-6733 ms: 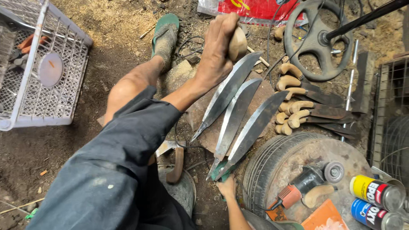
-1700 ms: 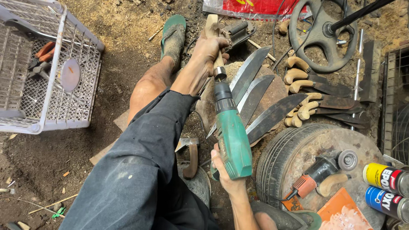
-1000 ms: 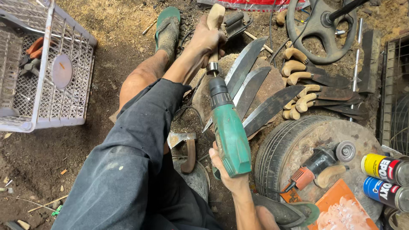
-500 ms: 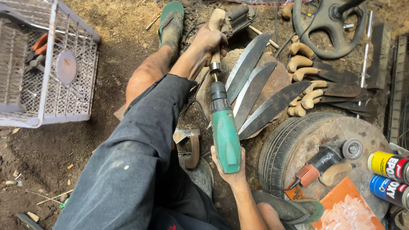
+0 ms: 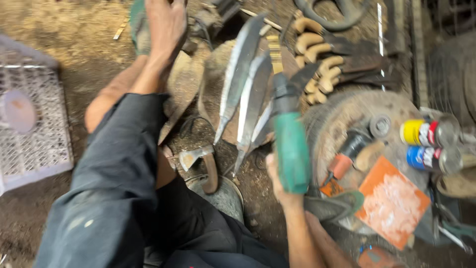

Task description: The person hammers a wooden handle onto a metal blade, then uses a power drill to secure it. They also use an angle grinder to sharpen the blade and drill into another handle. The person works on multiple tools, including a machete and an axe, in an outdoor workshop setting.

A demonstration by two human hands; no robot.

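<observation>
Soft, even daylight; heavy motion blur throughout.

I see bare packed dirt floor, brown and littered with small chips, lit by flat daylight. Left of the old tyre by a wide stretch lies a white plastic crate. Just right of the tyre stand spray cans; an orange tile rests below it.

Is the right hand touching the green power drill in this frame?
Touching. The head view shows the right hand wrapped around the lower end of the green power drill, fingers closed on its body and holding it upright beside the blades.
</observation>
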